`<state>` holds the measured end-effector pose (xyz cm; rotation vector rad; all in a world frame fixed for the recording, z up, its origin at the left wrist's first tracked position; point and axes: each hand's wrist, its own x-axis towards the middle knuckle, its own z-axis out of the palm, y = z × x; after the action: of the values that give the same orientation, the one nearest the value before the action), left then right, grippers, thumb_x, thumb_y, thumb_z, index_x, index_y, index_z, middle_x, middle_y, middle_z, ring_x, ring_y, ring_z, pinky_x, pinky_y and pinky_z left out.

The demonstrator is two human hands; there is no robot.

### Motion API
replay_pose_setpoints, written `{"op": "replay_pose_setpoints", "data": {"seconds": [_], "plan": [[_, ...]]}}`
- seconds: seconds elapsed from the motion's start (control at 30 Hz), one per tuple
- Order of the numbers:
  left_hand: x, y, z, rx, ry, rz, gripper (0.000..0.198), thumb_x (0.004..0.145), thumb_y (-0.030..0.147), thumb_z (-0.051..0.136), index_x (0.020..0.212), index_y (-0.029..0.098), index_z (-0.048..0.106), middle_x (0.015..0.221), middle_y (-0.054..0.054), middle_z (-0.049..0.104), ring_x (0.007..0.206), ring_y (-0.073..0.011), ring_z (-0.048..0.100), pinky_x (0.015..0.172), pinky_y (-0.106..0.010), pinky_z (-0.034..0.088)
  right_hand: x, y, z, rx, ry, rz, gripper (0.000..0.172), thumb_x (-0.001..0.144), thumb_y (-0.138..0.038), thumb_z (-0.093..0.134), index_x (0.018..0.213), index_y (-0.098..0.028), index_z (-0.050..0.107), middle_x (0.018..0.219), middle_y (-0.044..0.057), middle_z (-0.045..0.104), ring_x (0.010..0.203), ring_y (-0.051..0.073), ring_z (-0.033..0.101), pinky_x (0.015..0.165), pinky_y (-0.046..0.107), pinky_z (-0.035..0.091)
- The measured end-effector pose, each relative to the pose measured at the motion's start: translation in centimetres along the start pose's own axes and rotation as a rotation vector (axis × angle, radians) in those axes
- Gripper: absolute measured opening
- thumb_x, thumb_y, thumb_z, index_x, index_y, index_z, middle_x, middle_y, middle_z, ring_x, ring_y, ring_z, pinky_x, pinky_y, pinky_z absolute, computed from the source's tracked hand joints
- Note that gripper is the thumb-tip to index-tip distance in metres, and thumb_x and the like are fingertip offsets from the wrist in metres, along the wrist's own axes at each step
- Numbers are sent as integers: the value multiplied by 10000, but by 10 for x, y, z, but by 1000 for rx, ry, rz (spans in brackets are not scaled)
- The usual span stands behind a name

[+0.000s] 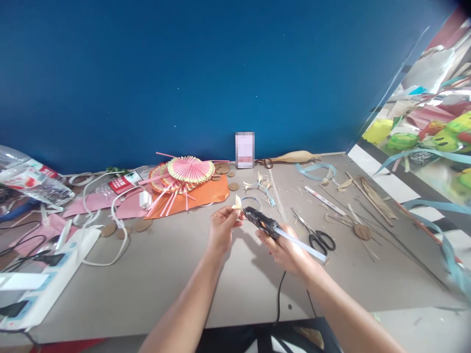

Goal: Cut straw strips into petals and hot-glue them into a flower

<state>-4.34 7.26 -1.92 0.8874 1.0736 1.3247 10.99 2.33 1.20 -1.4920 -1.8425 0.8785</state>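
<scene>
Left of the scissors (318, 239), a small cream flower (238, 202) with narrow petals is held at the nozzle of a black glue gun (260, 221); from my remote seat I cannot tell whether the two touch. The flower's petals point up, away from the hand. The gun's long axis runs aslant, nozzle toward the far left, its pale glue stick (300, 243) trailing to the near right and ending just on the near side of the scissors. I see the left hand (224, 223) nearly closed, thumb and fingertips pinching the flower low down, and the right hand (282, 249) curled around the gun. Pink fans (191, 170) lie farther left of the scissors; a marker (324, 200) lies beyond the scissors.
</scene>
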Motion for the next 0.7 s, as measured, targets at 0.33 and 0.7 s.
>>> {"op": "replay_pose_setpoints", "data": {"seconds": [0.33, 0.7], "plan": [[0, 0, 0, -27, 4, -2, 178, 598, 292, 673, 631, 138, 591, 585, 6, 571, 541, -84, 536, 506, -186, 446, 0, -3, -1, -31, 21, -8, 355, 819, -465, 393, 657, -178, 524, 508, -13, 463, 457, 107, 396, 448, 221, 315], [1, -1, -1, -31, -9, 8, 187, 611, 302, 668, 658, 135, 598, 608, 6, 579, 556, -83, 541, 510, -182, 445, -1, -1, 0, -84, 59, -34, 328, 818, -445, 406, 670, -176, 520, 573, -4, 516, 494, 113, 436, 482, 219, 348]]}}
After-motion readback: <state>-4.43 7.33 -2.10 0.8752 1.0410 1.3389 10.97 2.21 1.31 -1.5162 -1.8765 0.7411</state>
